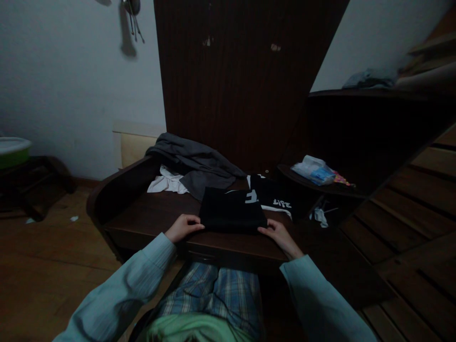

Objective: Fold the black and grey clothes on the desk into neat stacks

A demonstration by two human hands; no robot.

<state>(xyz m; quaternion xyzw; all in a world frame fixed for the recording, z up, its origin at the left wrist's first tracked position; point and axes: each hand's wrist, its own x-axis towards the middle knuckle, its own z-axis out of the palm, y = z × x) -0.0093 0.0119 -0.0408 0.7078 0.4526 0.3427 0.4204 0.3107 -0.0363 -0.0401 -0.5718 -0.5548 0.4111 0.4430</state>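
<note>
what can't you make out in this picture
In the head view:
folded black cloth: underside, hidden by its upper layers
second black cloth: left part, covered by the folded one
white cloth: partly covered by the grey cloth
green tub: cut off by the left edge
plastic packet: contents, too blurred

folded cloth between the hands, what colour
The folded cloth is black with pale grey lettering; head view shows it.

The black garment [230, 211], grey-lettered, lies folded on the desk [138, 216].
</note>
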